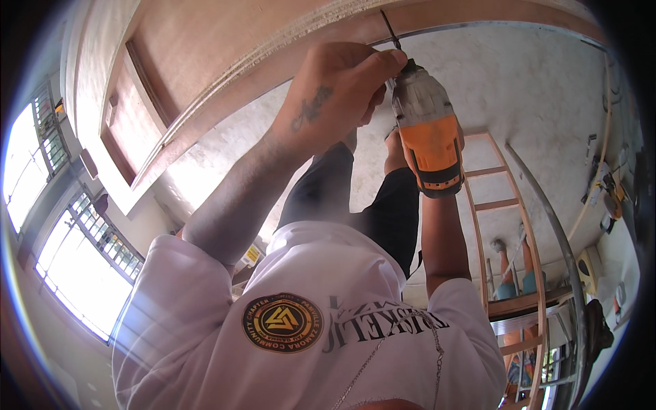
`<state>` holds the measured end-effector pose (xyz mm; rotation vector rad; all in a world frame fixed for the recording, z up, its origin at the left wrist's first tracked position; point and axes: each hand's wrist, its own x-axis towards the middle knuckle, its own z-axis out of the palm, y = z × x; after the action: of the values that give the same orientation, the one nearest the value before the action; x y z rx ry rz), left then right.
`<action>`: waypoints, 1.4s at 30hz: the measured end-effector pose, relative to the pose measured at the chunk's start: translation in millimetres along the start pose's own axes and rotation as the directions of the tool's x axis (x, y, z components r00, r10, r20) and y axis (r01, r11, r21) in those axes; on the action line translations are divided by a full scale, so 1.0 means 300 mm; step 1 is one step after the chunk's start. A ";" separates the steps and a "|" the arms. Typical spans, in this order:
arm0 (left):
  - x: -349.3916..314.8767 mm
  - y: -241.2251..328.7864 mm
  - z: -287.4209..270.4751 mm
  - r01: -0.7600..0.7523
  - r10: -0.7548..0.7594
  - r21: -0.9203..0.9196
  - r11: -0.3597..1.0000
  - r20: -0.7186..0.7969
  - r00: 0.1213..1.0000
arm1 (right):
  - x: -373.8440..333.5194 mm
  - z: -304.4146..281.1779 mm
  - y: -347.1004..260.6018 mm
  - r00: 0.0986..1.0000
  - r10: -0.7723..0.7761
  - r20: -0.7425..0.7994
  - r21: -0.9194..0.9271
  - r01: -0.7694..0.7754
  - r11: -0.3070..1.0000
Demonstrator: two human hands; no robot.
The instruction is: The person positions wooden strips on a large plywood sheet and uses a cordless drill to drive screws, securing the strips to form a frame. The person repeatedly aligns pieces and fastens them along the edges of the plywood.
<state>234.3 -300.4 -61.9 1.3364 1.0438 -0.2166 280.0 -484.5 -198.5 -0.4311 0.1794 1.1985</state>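
An orange and grey cordless power driver [434, 147] points upward in front of me, its thin dark bit [390, 29] reaching the edge of a wooden panel [471, 14]. Around its handle, mostly hidden behind the body, my right hand [395, 152] is closed. My left hand [331, 92] is closed at the nose of the driver, thumb and forefinger pinching close to the base of the bit. Whether the bit tip touches the wood or only overlaps it in the view, I cannot tell.
A large wooden frame with recessed panels [198, 48] spans the upper left. To the right stand a wooden ladder [497, 204] and a curved metal pipe [557, 219]. Bare limbs of another person [506, 268] show beyond the ladder. Barred windows [85, 266] are at left.
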 end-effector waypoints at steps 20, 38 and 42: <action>0.496 0.293 -0.483 -0.317 0.947 0.911 0.264 -0.182 0.266 | -0.052 -0.087 0.006 0.875 -0.428 0.226 -0.973 0.227 -0.050; 0.617 0.249 -0.620 -0.127 0.908 0.978 0.163 -0.098 0.408 | -0.032 -0.047 -0.016 0.978 -0.210 0.007 -1.000 0.008 0.005; 0.602 0.252 -0.602 -0.179 0.919 0.973 0.145 -0.066 0.389 | -0.048 -0.088 0.013 0.978 -0.174 -0.112 -0.971 -0.070 0.229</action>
<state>296.7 -47.5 -118.1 2.9652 0.7900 0.5984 273.5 -506.8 -218.1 -1.7113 -0.5043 1.0597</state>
